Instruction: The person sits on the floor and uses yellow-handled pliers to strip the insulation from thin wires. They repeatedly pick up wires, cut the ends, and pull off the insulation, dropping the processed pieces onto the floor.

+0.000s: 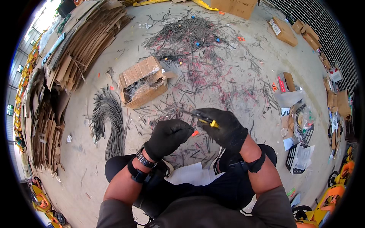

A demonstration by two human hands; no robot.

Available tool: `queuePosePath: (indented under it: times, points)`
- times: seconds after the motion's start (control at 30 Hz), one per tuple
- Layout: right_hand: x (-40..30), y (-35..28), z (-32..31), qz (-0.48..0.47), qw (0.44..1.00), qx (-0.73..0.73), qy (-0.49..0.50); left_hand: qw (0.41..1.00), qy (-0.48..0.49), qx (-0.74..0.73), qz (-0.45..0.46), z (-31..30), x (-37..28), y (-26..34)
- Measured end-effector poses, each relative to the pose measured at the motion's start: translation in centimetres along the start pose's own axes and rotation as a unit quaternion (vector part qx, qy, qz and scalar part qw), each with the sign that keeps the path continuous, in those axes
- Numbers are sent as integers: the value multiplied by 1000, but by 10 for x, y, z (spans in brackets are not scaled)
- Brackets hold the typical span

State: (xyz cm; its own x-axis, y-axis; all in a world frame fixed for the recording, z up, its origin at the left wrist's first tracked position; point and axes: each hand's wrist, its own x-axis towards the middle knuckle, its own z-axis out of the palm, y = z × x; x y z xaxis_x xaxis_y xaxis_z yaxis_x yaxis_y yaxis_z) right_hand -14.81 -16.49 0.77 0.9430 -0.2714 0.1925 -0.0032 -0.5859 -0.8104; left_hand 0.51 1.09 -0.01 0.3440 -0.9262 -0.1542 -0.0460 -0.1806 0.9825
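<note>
My left hand (171, 137), in a black glove, has its fingers curled and fingertips drawn together. Whether something thin is pinched in them cannot be made out. Just right of it, my right hand (223, 128), gloved too, grips a hand tool (214, 123) with a yellow and black handle. A thin dark length sticks out from that hand to the left; whether it is part of the tool or a piece of cable is unclear. Below both hands, cut grey and red cable scraps (196, 78) lie strewn over the concrete floor. A bundle of grey cables (114, 122) lies bent at the left.
An open cardboard box (142, 69) with clear plastic inside stands ahead. Beyond it rises a heap of dark cable pieces (188, 30). Stacked flattened cardboard (82, 42) lines the left. At right are a black plastic crate (296, 159) and a small open box (286, 82).
</note>
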Motion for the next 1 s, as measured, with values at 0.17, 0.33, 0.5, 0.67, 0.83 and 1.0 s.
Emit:
queuePosePath:
  times: [0.17, 0.33, 0.5, 0.67, 0.83, 1.0]
  points:
    - [6, -8, -21, 95, 994, 30, 41, 1000, 18, 13, 14, -8, -1, 0]
    - [5, 3, -32, 92, 992, -25, 81, 997, 36, 34, 64, -13, 2, -3]
    - [4, 9, -51, 159, 976, 23, 150, 990, 112, 40, 71, -26, 5, -11]
    - [1, 19, -52, 156, 958, 178, 161, 989, 145, -21, -35, -28, 3, 1]
    - [6, 9, -4, -44, 992, 101, 58, 998, 45, -32, -15, -13, 4, 0]
    - [4, 6, 11, 2, 1000, -14, 3, 998, -6, -40, -49, -3, 2, 1]
